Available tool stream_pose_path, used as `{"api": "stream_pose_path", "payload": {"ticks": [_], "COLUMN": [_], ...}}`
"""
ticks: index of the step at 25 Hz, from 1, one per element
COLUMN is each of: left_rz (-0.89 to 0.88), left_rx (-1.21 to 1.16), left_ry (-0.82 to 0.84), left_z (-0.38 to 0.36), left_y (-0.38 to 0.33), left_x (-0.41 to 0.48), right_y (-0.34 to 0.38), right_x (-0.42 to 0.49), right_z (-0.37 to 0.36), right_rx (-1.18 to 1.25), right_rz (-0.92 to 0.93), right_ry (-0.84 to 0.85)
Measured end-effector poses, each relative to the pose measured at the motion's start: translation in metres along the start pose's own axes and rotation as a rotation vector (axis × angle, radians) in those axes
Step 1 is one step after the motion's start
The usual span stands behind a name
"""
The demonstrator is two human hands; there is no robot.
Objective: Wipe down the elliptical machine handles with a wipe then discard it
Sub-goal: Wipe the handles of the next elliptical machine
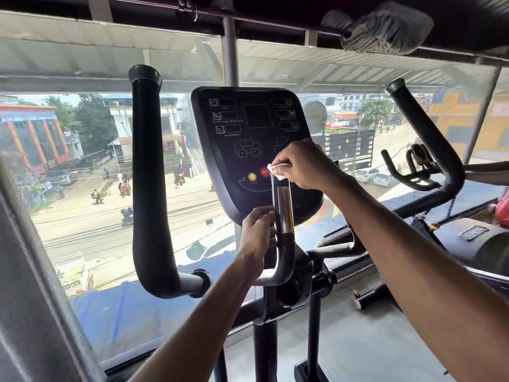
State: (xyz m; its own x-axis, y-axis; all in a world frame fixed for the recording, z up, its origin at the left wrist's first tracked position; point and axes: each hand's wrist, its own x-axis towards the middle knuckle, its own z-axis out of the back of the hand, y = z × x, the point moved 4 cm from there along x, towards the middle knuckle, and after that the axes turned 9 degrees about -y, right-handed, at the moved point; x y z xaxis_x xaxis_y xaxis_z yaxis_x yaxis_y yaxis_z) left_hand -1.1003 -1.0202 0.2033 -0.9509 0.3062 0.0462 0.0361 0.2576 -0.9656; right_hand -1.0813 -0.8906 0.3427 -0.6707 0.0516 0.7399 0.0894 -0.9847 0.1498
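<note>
Watching the head feed remotely. Far left, the left swing handle (pixel 146 175) is a fat tube in matte black foam with a flared cap on top. It bends at the bottom into a bare grey metal stub. There's a clear gap of window glass (pixel 82 188) between it and the console (pixel 248 128), so plenty of room on that side.

The console is a rounded black panel, smooth and slightly glossy, with faint white print, a yellow button (pixel 252 176) and a red button (pixel 264 172).

My left hand (pixel 256 232) reaches up from below, forearm straight. Its fingers are curled round the small upright handle (pixel 285 210) down at the lower end of its shiny metal sleeve. Below that the handle goes dark and curves left into a steel bend.

The wipe (pixel 275 170) is a small crumpled white wad at the very top of that handle. It's pinched in the fingertips of my right hand (pixel 305 164), partly covering the red button. The right wrist is bent down, with the arm coming in from lower right. It's tight up there, since the handle top is right in front of the console face.

Further right, the right swing handle (pixel 429 150) has the same black foam and angles away, well apart from my hands. Another person's forearm (pixel 487 172) pokes in at the right edge.
</note>
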Motion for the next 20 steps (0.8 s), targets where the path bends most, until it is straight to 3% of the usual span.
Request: {"api": "stream_pose_path", "payload": {"ticks": [2, 5, 7, 11, 14, 17, 20], "left_rz": [0.005, 0.001, -0.002, -0.057, -0.191, -0.308, -0.345], "left_rx": [0.016, 0.039, 0.054, 0.103, 0.115, 0.245, 0.355], "left_ry": [0.000, -0.007, -0.002, -0.004, 0.003, -0.044, -0.068], "left_z": [0.000, 0.000, 0.001, 0.003, -0.002, -0.014, -0.025], "left_y": [0.000, -0.001, -0.002, -0.008, -0.035, -0.064, -0.076], "left_x": [0.001, 0.002, 0.003, 0.006, 0.012, 0.025, 0.040], "right_y": [0.002, 0.000, -0.004, -0.027, -0.035, -0.022, -0.001], "right_x": [-0.006, -0.013, -0.020, -0.057, -0.087, -0.099, -0.110], "right_z": [-0.003, -0.008, -0.002, -0.030, -0.061, -0.063, -0.062], "right_rx": [0.015, 0.064, 0.149, 0.354, 0.510, 0.751, 0.616], "right_rz": [0.015, 0.036, -0.010, -0.335, -0.487, -0.509, -0.379], "right_ry": [-0.070, -0.041, -0.162, -0.393, -0.407, -0.360, -0.525]}}
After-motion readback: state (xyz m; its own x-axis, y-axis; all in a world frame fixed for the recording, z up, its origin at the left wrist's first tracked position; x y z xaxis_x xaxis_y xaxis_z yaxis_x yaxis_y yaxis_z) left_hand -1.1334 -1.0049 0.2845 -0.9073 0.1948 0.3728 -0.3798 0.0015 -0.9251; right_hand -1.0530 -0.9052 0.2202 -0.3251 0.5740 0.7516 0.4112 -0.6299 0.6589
